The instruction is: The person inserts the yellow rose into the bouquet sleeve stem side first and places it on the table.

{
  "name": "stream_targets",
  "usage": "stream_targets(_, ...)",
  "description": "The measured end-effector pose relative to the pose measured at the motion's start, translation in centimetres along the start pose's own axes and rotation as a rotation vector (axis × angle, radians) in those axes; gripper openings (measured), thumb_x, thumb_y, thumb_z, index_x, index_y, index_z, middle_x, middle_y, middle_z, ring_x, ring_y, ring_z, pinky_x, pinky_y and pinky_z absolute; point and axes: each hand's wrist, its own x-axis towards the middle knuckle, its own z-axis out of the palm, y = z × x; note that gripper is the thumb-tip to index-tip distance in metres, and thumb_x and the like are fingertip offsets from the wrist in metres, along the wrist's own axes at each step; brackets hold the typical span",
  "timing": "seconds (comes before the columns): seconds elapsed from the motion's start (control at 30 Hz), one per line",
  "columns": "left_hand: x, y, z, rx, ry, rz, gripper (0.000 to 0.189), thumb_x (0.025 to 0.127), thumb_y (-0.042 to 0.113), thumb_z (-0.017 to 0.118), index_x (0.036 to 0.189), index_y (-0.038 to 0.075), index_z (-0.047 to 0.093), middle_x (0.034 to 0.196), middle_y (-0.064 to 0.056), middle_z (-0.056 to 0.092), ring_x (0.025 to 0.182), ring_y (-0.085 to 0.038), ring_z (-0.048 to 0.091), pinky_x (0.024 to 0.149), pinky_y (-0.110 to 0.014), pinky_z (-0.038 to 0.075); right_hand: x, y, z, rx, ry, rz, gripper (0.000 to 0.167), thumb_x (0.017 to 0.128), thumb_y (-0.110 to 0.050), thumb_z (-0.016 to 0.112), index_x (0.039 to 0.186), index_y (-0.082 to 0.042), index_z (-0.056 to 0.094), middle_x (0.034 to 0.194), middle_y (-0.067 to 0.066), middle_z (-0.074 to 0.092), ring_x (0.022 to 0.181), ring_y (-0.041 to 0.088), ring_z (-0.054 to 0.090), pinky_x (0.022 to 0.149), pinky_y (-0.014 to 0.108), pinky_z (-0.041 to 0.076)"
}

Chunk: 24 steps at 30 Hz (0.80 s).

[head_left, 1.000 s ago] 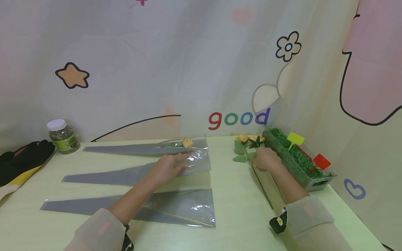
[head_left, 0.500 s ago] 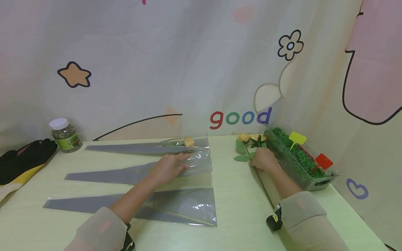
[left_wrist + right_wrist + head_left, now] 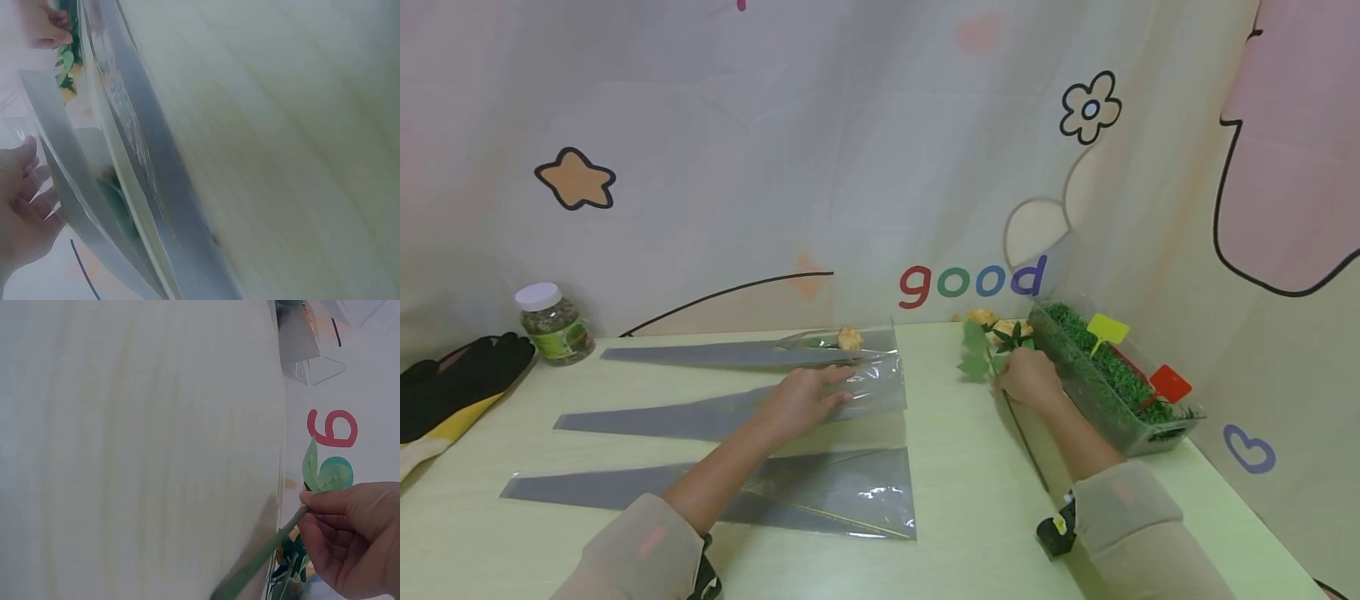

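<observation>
Left hand (image 3: 800, 405) seemingly loose-fingered at the middle sleeve (image 3: 715, 417), right hand (image 3: 356, 534) in a pinch on a stem (image 3: 259, 559)

On the surface (image 3: 970, 500), the middle sleeve (image 3: 700, 421) has the rear sleeve (image 3: 722, 357), flower (image 3: 850, 338) inside, behind it; the front sleeve (image 3: 835, 487) before it; glove (image 3: 460, 379) and jar (image 3: 555, 335) left; roses (image 3: 976, 337), then planter (image 3: 1093, 387), right.
</observation>
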Motion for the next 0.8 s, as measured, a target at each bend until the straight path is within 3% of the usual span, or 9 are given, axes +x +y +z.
stream_targets(0.07,0.0,0.0,0.0,-0.001,-0.001,0.001,0.043,0.088,0.021,0.064,0.129,0.011,0.056,0.13,-0.019,0.05,0.044,-0.008,0.026,0.067,-0.033,0.042,-0.1,-0.1,-0.1,0.016,0.029,0.003,0.033,0.086,-0.018,0.066,0.054,-0.009,0.059,0.047,-0.001,0.051,0.045,0.015,0.048,0.043,0.027,0.037)
stream_targets(0.17,0.0,0.0,0.0,0.006,0.005,0.005,0.043,0.088,0.021,0.064,0.129,0.01,0.057,0.129,-0.018,0.05,0.051,-0.01,0.045,0.071,-0.034,0.042,-0.2,-0.2,-0.3,0.06,0.075,0.005,0.024,0.086,-0.018,0.065,0.065,-0.005,0.068,0.051,0.0,0.056,0.049,0.016,0.052,0.047,0.028,0.041)
stream_targets(0.3,0.0,0.0,0.0,0.022,0.02,0.007,0.043,0.087,0.02,0.065,0.128,0.01,0.057,0.128,-0.017,0.052,0.08,-0.022,0.064,0.072,-0.034,0.042,-0.5,-0.4,-0.8,0.131,0.143,-0.005,0.021,0.087,-0.018,0.064,0.079,0.0,0.072,0.054,0.002,0.059,0.051,0.016,0.053,0.051,0.031,0.044)
stream_targets(0.33,-0.1,0.0,0.0,0.019,0.017,0.005,0.043,0.088,0.02,0.064,0.129,0.01,0.057,0.128,-0.017,0.052,0.07,-0.02,0.061,0.071,-0.034,0.042,-0.6,-0.5,-0.9,0.144,0.166,-0.011,0.021,0.087,-0.018,0.065,0.081,0.001,0.072,0.054,0.002,0.059,0.051,0.016,0.054,0.052,0.032,0.045)
stream_targets(0.47,-0.1,0.0,-0.1,0.027,0.014,0.007,0.043,0.088,0.021,0.064,0.129,0.011,0.056,0.128,-0.013,0.053,0.058,-0.015,0.056,0.069,-0.033,0.042,-1.0,-1.0,-1.5,0.19,0.267,-0.053,0.023,0.087,-0.018,0.065,0.083,0.003,0.072,0.054,0.004,0.06,0.05,0.018,0.055,0.054,0.035,0.045)
stream_targets(0.53,-0.1,0.1,-0.2,0.025,0.01,0.008,0.043,0.088,0.022,0.063,0.13,0.012,0.056,0.128,-0.012,0.054,0.048,-0.011,0.045,0.068,-0.033,0.042,-1.1,-1.3,-1.6,0.222,0.306,-0.059,0.023,0.087,-0.019,0.065,0.082,0.003,0.072,0.055,0.005,0.061,0.05,0.017,0.056,0.054,0.034,0.044)
stream_targets(0.6,-0.1,0.0,-0.2,0.034,0.02,0.017,0.043,0.088,0.022,0.064,0.129,0.012,0.056,0.127,-0.012,0.054,0.053,-0.01,0.049,0.067,-0.032,0.041,-1.2,-1.5,-1.8,0.263,0.325,-0.049,0.023,0.087,-0.02,0.065,0.084,0.002,0.072,0.057,0.005,0.062,0.052,0.017,0.056,0.054,0.033,0.044)
stream_targets(0.8,-0.1,0.0,-0.4,0.023,0.03,0.024,0.042,0.088,0.022,0.064,0.128,0.012,0.057,0.126,-0.016,0.054,0.044,-0.008,0.03,0.055,-0.028,0.038,-1.5,-2.5,-2.3,0.385,0.359,-0.026,0.022,0.087,-0.021,0.065,0.086,0.001,0.071,0.066,0.008,0.066,0.058,0.025,0.063,0.052,0.028,0.045)
